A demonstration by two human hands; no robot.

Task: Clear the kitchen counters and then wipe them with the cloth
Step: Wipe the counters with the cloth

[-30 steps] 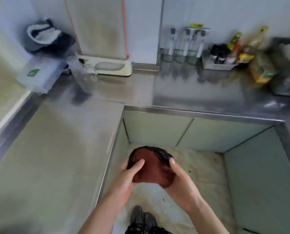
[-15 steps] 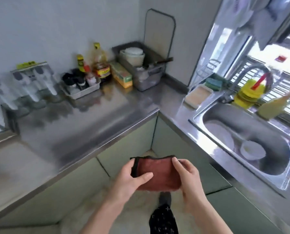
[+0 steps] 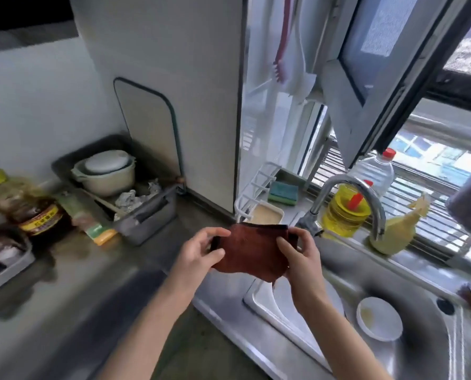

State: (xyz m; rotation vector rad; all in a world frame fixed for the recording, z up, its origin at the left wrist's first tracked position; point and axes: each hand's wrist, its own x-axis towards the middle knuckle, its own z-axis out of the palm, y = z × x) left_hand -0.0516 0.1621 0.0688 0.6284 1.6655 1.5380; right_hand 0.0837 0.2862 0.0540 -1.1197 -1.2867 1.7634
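A folded reddish-brown cloth with a dark edge is held up in front of me, over the counter corner beside the sink. My left hand pinches its left edge between thumb and fingers. My right hand grips the right edge, thumb on the front. The steel counter stretches to the left below the hands.
A grey bin with a pot stands at the back corner. Sauce bottles and a tray sit at left. The sink at right holds a white bowl; a tap, oil bottle and sponge stand behind it.
My view has swung right from the left counter to the sink. Both hands have kept hold of the cloth and carried it up toward the sink corner.
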